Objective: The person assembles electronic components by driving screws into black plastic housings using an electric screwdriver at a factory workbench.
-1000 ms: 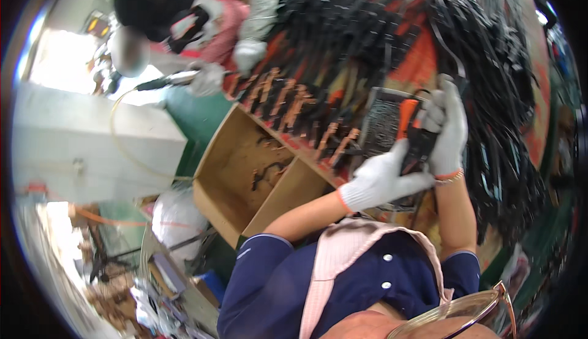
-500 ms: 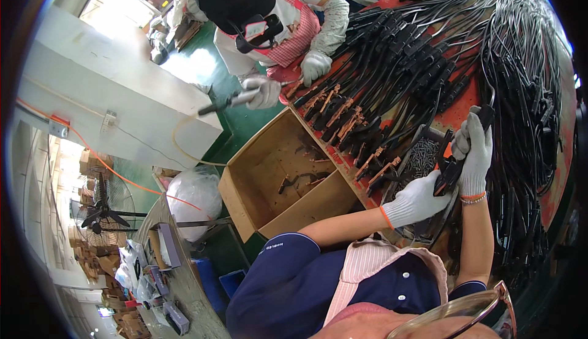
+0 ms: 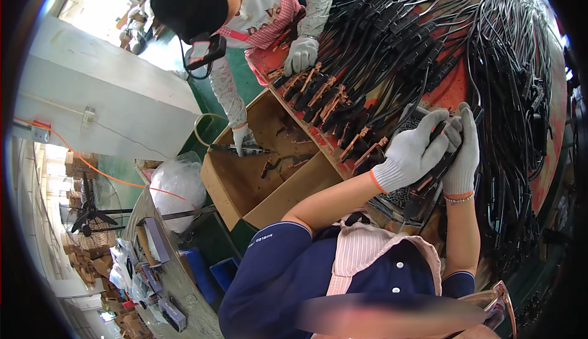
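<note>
Both my hands wear white knit gloves with orange cuffs. My left hand is closed over the upper end of a black plastic handle with a cable. My right hand grips the same handle from the right, its fingers meeting the left fingertips. The gloves hide much of the handle. Below them sits a metal tray of small screws, partly covered by my left forearm and more black parts. Left of it, copper jaws on black cabled handles lie in a row along the red table edge.
Many black handles and grey cables cover the red table. An open cardboard box with loose parts stands against its left edge. Across from me, a co-worker's gloved hand lowers a powered screwdriver over the box; their other hand rests by the handles.
My left hand has moved up the handle to join my right fingers, covering more of it. The co-worker's screwdriver has come down over the box, and the co-worker leans further left.
</note>
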### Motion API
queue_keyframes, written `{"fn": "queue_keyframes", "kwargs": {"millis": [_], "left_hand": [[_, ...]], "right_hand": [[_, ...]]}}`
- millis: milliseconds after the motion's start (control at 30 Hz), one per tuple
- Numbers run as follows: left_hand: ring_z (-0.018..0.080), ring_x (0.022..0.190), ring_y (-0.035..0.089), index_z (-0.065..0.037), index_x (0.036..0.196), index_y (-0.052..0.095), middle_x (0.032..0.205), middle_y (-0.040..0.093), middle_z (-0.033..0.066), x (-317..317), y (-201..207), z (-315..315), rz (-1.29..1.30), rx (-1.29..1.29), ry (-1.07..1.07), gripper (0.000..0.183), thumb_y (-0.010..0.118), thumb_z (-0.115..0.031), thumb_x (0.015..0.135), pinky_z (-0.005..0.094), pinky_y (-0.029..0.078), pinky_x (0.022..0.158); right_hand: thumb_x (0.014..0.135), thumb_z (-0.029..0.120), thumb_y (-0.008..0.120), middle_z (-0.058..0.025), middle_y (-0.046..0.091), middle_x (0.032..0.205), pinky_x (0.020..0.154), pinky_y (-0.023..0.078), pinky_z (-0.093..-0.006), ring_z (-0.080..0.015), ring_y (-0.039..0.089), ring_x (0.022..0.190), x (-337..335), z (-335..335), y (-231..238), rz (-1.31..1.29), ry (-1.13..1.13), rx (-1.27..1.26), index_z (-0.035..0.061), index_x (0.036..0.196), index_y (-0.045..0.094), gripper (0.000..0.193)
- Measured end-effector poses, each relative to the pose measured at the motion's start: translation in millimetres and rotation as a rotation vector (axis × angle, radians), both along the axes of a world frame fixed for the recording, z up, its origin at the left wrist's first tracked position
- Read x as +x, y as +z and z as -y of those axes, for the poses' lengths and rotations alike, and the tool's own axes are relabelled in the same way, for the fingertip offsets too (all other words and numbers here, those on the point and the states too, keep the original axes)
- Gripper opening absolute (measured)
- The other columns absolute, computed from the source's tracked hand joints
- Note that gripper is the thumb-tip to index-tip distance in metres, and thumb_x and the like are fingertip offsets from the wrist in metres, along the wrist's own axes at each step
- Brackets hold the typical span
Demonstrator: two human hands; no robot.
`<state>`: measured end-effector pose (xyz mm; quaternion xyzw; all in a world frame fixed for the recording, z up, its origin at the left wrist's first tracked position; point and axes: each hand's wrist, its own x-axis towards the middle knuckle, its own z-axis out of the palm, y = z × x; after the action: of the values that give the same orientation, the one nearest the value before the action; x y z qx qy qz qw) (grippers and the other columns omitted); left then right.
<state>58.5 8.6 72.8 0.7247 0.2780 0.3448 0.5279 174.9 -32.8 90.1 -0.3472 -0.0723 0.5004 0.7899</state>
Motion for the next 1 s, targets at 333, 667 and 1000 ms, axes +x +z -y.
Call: {"fn": "queue_keyframes", "kwargs": {"millis": [333, 667, 1000], "left_hand": [[0.0157, 0.085, 0.062, 0.002, 0.130, 0.045, 0.098, 0.063, 0.0113, 2, -11, 11, 0.210, -0.211, 0.078, 0.038, 0.048, -0.012, 0.095, 0.0300, 0.049, 0.077], [0.0413, 0.075, 0.065, -0.002, 0.140, 0.034, 0.087, 0.065, 0.0236, -1, -14, 11, 0.076, 0.120, 0.101, 0.050, 0.050, -0.018, 0.096, 0.0429, 0.052, 0.064], [0.0285, 0.097, 0.066, 0.003, 0.141, 0.032, 0.108, 0.062, 0.0233, -3, -3, 7, 0.156, -0.136, -0.099, 0.050, 0.045, -0.016, 0.097, 0.0341, 0.050, 0.084]], "right_hand": [[0.095, 0.020, 0.057, 0.0059, 0.043, 0.070, 0.043, 0.026, -0.0189, -0.0017, 0.036, 0.052, -11, -5, 21, 0.390, -0.019, -0.192, 0.0111, 0.109, 0.054, 0.017], [0.094, 0.013, 0.056, 0.0034, 0.047, 0.070, 0.040, 0.025, -0.0191, -0.0025, 0.036, 0.048, -2, -4, 23, 0.461, 0.066, -0.148, 0.0061, 0.122, 0.048, 0.030], [0.096, 0.015, 0.055, 0.0034, 0.047, 0.073, 0.041, 0.028, -0.0179, -0.0027, 0.040, 0.052, 4, 7, 14, 0.207, 0.163, -0.072, 0.0061, 0.120, 0.049, 0.027]]}}
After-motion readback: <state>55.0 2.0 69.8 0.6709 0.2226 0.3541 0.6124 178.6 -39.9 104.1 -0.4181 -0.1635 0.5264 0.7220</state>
